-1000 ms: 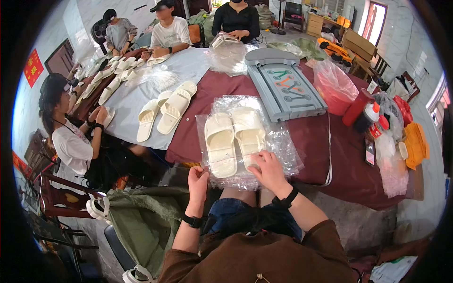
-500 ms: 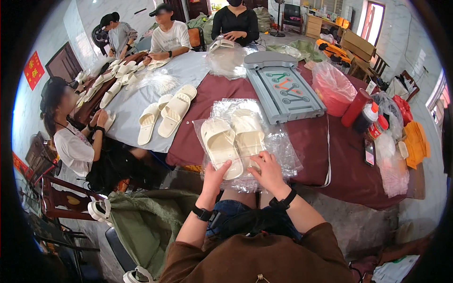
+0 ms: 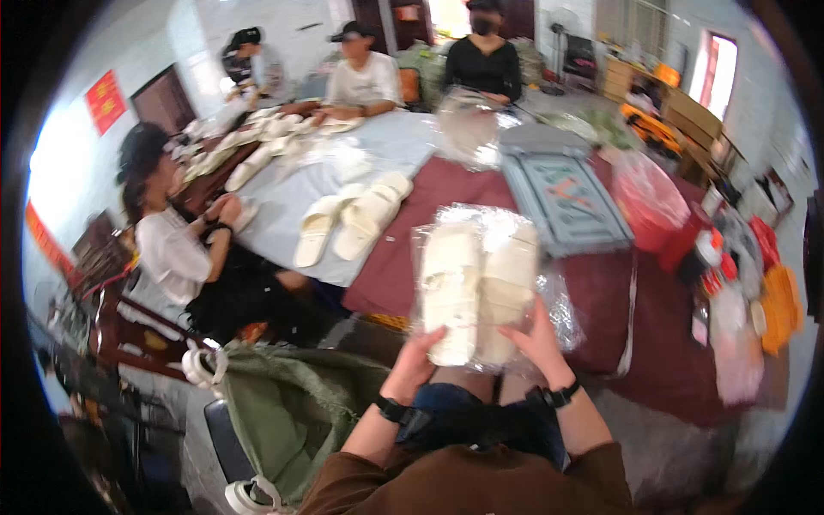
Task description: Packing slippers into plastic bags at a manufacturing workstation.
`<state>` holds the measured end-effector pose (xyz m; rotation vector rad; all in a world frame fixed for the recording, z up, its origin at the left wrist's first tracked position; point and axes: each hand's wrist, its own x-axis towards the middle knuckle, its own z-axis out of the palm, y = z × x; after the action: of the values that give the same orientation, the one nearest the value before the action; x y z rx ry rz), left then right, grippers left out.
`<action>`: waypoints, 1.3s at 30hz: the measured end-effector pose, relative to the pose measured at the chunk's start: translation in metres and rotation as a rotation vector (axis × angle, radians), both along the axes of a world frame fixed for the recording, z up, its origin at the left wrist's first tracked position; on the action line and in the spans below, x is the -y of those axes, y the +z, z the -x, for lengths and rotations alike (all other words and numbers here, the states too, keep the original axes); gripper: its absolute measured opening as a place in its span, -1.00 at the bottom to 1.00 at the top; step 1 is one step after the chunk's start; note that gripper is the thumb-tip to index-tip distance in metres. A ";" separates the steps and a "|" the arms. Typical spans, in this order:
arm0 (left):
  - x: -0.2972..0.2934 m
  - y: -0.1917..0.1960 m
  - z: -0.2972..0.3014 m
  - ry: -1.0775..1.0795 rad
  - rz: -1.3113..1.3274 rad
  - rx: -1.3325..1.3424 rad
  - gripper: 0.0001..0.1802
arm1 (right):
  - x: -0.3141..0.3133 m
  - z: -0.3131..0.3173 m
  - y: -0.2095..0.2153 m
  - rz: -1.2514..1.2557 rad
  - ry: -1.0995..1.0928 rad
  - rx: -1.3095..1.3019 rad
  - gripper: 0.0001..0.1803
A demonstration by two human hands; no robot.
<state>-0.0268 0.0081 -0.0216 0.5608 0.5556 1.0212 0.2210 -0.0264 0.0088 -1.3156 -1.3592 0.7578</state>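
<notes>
A pair of cream slippers (image 3: 451, 287) lies side by side in a clear plastic bag (image 3: 477, 215), held up at the near edge of the table. My left hand (image 3: 414, 365) grips the bag's lower left corner, thumb on top near one slipper's end. At the lower right, my right hand (image 3: 537, 343) is closed on the bag, its thumb over the other slipper. The fingers under the bag are hidden. More clear plastic (image 3: 560, 313) lies on the table just right of the held slippers.
More cream slippers (image 3: 371, 219) lie on the pale sheet to the left. A grey plastic board (image 3: 566, 193) and a pink bag (image 3: 648, 202) stand beyond. Co-workers sit around the far and left sides. A green sack (image 3: 283, 421) hangs open at my lower left.
My hands have raised the bagged slippers off the plastic on the table and tilted them toward me. My right hand has shifted to the bag's right edge. The whole view has swung left.
</notes>
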 end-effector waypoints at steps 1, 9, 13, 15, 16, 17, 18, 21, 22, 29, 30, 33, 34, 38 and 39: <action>0.001 0.002 -0.004 -0.028 -0.049 0.032 -0.49 | 0.001 -0.003 -0.003 0.057 0.044 -0.173 -0.16; 0.021 0.019 -0.015 -0.160 -0.038 0.101 -0.47 | 0.000 0.027 -0.002 -0.126 -0.026 -0.251 -0.37; 0.024 0.018 -0.015 -0.155 -0.046 0.102 -0.48 | 0.002 0.036 0.007 -0.152 0.004 -0.232 -0.40; 0.025 0.016 -0.013 -0.159 -0.035 0.112 -0.48 | 0.006 0.036 0.018 -0.116 0.045 -0.203 -0.41; 0.027 0.020 -0.013 -0.108 -0.033 0.082 -0.49 | 0.007 0.035 0.024 -0.127 0.064 -0.145 -0.45; 0.030 0.025 -0.013 -0.057 -0.031 0.052 -0.49 | 0.009 0.034 0.027 -0.137 0.083 -0.088 -0.49; 0.032 0.030 -0.010 -0.057 -0.027 0.051 -0.49 | 0.011 0.030 0.028 -0.134 0.083 -0.089 -0.49; 0.036 0.038 0.012 0.083 -0.101 -0.008 -0.45 | 0.006 0.007 0.021 -0.252 -0.026 0.442 -0.57; 0.040 0.049 0.024 0.128 -0.113 -0.074 -0.47 | 0.006 0.002 0.021 -0.248 -0.026 0.441 -0.57; 0.070 0.065 0.180 0.494 -0.156 -0.672 -0.54 | 0.008 -0.012 -0.023 -0.052 -0.029 0.739 -0.60; 0.075 0.062 0.213 0.525 -0.146 -0.822 -0.54 | 0.008 -0.010 -0.025 -0.086 -0.058 0.772 -0.60; 0.096 0.090 0.282 0.575 -0.207 -1.212 -0.54 | 0.008 -0.009 -0.030 -0.111 -0.085 0.813 -0.59; 0.102 0.087 0.302 0.611 -0.260 -1.343 -0.52 | 0.007 -0.008 -0.031 -0.130 -0.121 0.822 -0.58; 0.126 0.100 0.314 0.511 -0.015 -2.004 -0.40 | 0.008 -0.004 -0.029 -0.139 -0.116 0.838 -0.56; 0.133 0.073 0.341 0.451 0.112 -2.051 -0.41 | 0.008 -0.002 -0.030 -0.143 -0.121 0.837 -0.56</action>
<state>-0.3677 -0.1245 0.0509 1.3222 2.5871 0.4479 0.2232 -0.0342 -0.0211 -1.6579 -1.9063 -0.0135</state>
